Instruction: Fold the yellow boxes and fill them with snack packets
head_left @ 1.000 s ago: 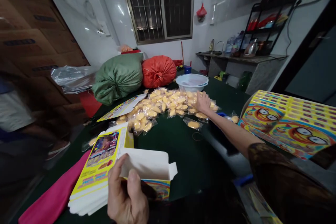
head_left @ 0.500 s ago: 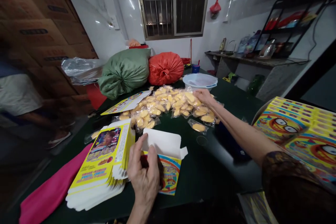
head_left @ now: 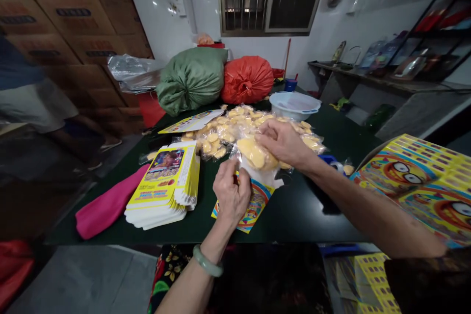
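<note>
As right hand grips clear packet, left hand pinching below

Your bare left hand is raised with its back toward you, thumb and fingertips pinched together, wrist bent, and a pale green bangle sits on the forearm just below the wrist. Your bare right hand reaches in from the right, fingers curled and pointing left, on an outstretched long bare forearm. Your hands are close but not touching.
</note>
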Demonstrator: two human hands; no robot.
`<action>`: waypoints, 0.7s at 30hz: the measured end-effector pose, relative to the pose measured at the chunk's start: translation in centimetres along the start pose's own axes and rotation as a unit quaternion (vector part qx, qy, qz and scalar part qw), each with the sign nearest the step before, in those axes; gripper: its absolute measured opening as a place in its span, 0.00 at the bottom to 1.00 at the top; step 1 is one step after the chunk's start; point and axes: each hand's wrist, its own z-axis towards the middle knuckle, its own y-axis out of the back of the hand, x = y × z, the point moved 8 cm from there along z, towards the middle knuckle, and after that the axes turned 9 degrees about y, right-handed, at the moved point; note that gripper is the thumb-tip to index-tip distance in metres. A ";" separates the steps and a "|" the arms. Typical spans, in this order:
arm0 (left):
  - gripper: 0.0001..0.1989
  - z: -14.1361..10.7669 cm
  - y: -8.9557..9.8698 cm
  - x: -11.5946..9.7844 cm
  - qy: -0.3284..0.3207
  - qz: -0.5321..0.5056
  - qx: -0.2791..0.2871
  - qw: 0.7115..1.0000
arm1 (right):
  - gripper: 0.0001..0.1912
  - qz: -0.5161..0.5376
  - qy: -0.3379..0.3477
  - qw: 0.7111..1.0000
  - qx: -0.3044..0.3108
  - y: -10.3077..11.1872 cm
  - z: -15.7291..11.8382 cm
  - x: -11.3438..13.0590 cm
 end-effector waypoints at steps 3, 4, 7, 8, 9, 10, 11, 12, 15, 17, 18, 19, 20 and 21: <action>0.16 -0.6 0.1 0.3 0.038 -0.035 0.014 0.999 | 0.06 -0.184 0.068 0.980 -0.037 0.5 -1.2 2.0; 0.16 -0.7 0.1 0.6 0.060 -0.040 0.018 0.997 | 0.06 -0.235 0.095 0.966 -0.040 0.6 -1.5 2.5; 0.19 -0.9 0.2 1.0 0.092 -0.061 0.013 0.994 | 0.09 -0.375 0.184 0.908 -0.006 0.0 -2.5 4.0; 0.21 -1.0 0.1 1.0 0.089 -0.066 0.010 0.994 | 0.10 -0.410 0.210 0.887 0.011 -0.4 -2.8 4.5; 0.23 -1.0 0.1 0.9 0.082 -0.067 0.008 0.994 | 0.12 -0.437 0.230 0.869 0.030 -0.8 -3.1 4.9; 0.24 -1.1 0.0 0.7 0.073 -0.060 0.006 0.996 | 0.14 -0.455 0.244 0.855 0.048 -1.2 -3.3 5.3; 0.25 -1.1 -0.1 0.5 0.060 -0.047 0.003 0.997 | 0.14 -0.461 0.251 0.848 0.064 -1.6 -3.5 5.6; 0.24 -1.2 -0.2 0.3 0.045 -0.029 -0.001 0.999 | 0.14 -0.456 0.253 0.850 0.073 -1.8 -3.6 5.8; 0.20 -1.4 -0.3 -0.3 0.000 0.005 -0.021 1.000 | 0.11 -0.352 0.213 0.907 0.086 -1.5 -3.3 5.8; 0.18 -1.3 -0.3 -0.2 -0.013 0.003 -0.029 0.999 | 0.15 -0.238 0.164 0.953 0.090 -1.0 -2.6 4.9; 0.17 -1.2 -0.2 0.0 -0.013 -0.002 -0.034 0.999 | 0.15 -0.194 0.139 0.967 0.084 -0.6 -2.2 4.2; 0.17 -1.1 -0.2 0.3 -0.011 -0.006 -0.041 0.999 | 0.13 -0.169 0.117 0.976 0.071 0.0 -1.7 3.4; 0.16 -1.0 -0.1 0.6 -0.007 -0.009 -0.047 0.999 | 0.13 -0.167 0.095 0.980 0.045 0.8 -1.3 2.5; 0.16 -1.0 0.0 1.0 -0.001 -0.010 -0.053 0.999 | 0.13 -0.187 0.073 0.980 0.010 1.8 -1.0 1.7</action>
